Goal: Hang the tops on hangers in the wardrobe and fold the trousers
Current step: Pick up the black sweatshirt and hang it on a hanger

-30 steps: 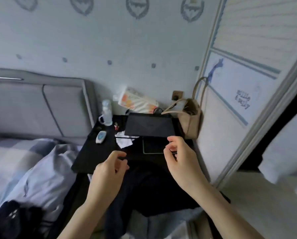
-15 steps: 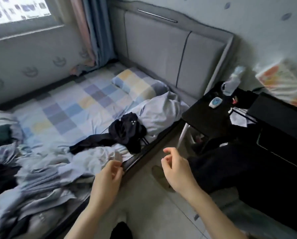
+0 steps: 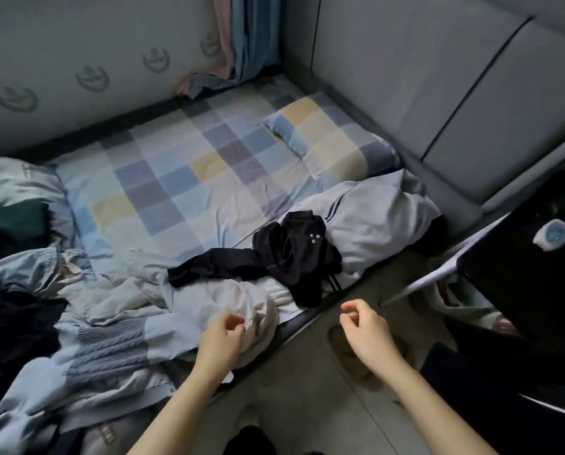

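Two empty hands, fingers loosely curled: left hand (image 3: 223, 336) nearer the crumpled black garment (image 3: 284, 254), lying left-to-right just beyond on the checked bed (image 3: 176, 178).

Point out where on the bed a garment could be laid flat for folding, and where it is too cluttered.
Bare checked sheet lies between the wall, the pillow and the black garment. The near edge is crowded: the pale garment, the blue knit top and the grey-white top.
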### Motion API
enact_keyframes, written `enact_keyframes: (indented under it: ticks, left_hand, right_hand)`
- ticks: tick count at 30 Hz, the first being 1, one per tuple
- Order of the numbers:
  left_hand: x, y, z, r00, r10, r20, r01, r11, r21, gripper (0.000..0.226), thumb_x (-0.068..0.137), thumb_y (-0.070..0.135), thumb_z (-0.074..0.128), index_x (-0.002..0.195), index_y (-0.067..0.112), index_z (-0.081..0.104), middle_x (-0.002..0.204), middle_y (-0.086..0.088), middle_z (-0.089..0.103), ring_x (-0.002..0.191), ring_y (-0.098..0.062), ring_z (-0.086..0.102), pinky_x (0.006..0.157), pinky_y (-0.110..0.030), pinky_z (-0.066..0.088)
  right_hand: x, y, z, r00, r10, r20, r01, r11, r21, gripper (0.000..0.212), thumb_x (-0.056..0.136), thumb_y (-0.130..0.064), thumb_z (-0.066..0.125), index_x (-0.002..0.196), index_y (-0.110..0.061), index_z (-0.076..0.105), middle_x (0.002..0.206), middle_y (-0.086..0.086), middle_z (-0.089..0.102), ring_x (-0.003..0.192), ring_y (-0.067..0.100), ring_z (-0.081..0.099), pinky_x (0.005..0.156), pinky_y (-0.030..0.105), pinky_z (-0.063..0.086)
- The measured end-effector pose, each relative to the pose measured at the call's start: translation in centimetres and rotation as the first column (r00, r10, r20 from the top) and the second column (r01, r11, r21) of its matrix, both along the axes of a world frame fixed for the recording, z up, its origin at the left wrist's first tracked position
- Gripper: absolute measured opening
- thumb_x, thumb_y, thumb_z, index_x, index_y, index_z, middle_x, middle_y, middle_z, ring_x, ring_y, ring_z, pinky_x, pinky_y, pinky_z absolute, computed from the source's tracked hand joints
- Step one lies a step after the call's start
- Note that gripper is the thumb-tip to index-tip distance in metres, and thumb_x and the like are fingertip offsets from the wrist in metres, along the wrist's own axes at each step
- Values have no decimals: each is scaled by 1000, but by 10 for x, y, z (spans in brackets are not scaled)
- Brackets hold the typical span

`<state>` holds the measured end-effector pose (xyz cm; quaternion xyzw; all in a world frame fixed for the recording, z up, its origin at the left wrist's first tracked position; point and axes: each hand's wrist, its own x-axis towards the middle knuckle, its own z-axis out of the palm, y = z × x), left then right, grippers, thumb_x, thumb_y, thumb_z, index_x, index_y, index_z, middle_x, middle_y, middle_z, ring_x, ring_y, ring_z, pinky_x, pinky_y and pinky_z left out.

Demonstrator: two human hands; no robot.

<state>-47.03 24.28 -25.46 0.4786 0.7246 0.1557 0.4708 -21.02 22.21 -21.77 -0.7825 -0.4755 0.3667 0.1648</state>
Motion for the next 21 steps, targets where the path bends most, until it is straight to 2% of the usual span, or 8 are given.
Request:
enact_keyframes:
  ticks: [4,6,9,12,14,17,19,21]
  left_hand:
    - [28,70,-35,993,-98,-66,92,992,-88,10,91,19,55,85,20,63,83,0,71,81,-20,65,84,-41,53]
    - [44,109,-59,979,-184,-85,167,970,-174,11,92,24,55,100,18,60,96,2,70,82,-14,64,86,-35,51]
    - [73,173,-98,959,-259,-116,219,936,-277,34,91,30,57,120,14,54,115,-1,62,95,-16,62,81,-27,42]
    - [104,235,-149,968,-198,-156,146,945,-294,35,88,31,59,118,15,55,118,-2,63,106,-21,57,80,-27,39]
    - [121,265,-179,985,-126,-118,85,948,-307,37,87,30,61,120,14,54,117,-2,63,104,-20,56,80,-25,38]
    - [142,295,-226,999,14,-34,-25,943,-331,46,87,32,64,127,13,52,123,-3,60,108,-19,56,84,-23,38]
    - [152,300,-249,999,45,12,-38,935,-353,50,87,32,65,131,14,51,129,-3,58,117,-20,55,89,-23,39]
    - [160,301,-272,997,63,37,-43,917,-397,54,87,32,66,134,12,50,132,-5,57,120,-20,54,97,-26,41]
  right_hand:
    - [25,73,-37,1000,-26,-4,26,999,-40,20,93,-21,56,111,-12,60,88,-3,60,84,15,53,72,22,34]
    - [40,116,-61,999,-41,-31,38,996,-79,23,93,-23,55,113,-12,59,89,-3,59,90,18,54,74,24,34]
    - [65,190,-108,998,-41,-47,35,992,-120,30,94,-27,56,118,-10,55,85,-5,56,99,25,57,78,28,37]
    - [85,266,-165,995,-66,-76,54,987,-149,42,94,-35,54,129,-13,42,80,-13,55,91,21,53,78,32,37]
    - [92,311,-200,993,-88,-75,76,987,-140,49,93,-39,54,132,-13,37,82,-13,55,101,26,55,80,33,36]
    - [95,371,-257,995,-62,-73,47,981,-186,58,91,-40,57,134,-6,37,115,6,59,119,31,50,87,31,35]
    - [90,399,-284,994,-42,-102,18,973,-228,70,89,-44,59,140,-4,33,138,14,47,128,31,44,100,33,35]
    - [85,419,-311,997,37,-71,-55,961,-271,74,88,-45,61,143,-6,32,145,15,41,133,32,39,108,36,31]
